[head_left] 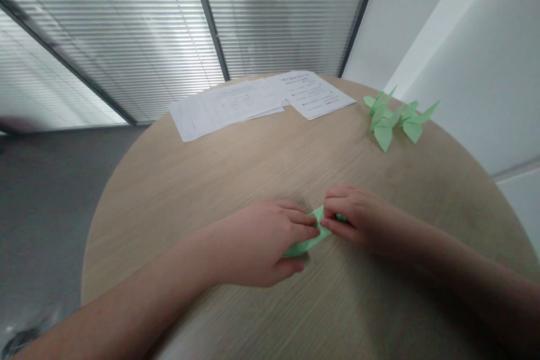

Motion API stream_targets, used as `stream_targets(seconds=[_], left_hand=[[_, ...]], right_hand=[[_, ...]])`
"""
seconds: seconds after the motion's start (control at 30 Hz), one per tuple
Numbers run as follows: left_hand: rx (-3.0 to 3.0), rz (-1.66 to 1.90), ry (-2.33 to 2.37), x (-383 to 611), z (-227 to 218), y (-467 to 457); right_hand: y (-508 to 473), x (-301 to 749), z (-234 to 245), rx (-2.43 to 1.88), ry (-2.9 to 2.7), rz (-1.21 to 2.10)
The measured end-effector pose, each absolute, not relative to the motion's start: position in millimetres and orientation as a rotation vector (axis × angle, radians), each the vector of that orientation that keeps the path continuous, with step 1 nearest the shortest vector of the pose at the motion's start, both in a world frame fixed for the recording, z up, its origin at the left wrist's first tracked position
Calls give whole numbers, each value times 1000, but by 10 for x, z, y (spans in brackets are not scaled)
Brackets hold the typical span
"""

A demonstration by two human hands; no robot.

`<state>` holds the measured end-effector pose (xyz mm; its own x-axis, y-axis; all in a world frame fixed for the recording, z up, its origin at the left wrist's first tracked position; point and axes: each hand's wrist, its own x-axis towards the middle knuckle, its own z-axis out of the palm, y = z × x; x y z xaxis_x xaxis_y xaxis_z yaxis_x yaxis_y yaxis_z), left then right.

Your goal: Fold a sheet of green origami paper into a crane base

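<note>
A strip-like piece of folded green paper (310, 243) lies on the table between my hands, running up to the right. My left hand (265, 242) rests over its left part, fingers stretched out and lying on it, with the thumb apart on the near side. At the paper's right end, my right hand (348, 214) is closed, thumb and fingers pinching the paper. Much of the paper is hidden under both hands, so its exact folds cannot be made out.
Several folded green paper cranes (383, 121) stand close together at the far right of the round wooden table (169, 191). Printed white sheets (232, 104) lie along the far edge. Behind are window blinds (278, 22) and a white wall (472, 56).
</note>
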<state>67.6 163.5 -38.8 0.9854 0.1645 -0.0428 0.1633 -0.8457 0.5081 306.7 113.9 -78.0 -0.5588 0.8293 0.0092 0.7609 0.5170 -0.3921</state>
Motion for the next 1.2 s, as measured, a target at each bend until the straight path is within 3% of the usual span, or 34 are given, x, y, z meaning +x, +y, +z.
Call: stream_targets(seconds=[0.63, 1.2], left_hand=[[2524, 75, 147, 662, -400, 1705], [2576, 86, 136, 674, -418, 1702]], right_hand=[[1066, 3130, -780, -1030, -2524, 714], [1061, 3069, -793, -1290, -2515, 595]])
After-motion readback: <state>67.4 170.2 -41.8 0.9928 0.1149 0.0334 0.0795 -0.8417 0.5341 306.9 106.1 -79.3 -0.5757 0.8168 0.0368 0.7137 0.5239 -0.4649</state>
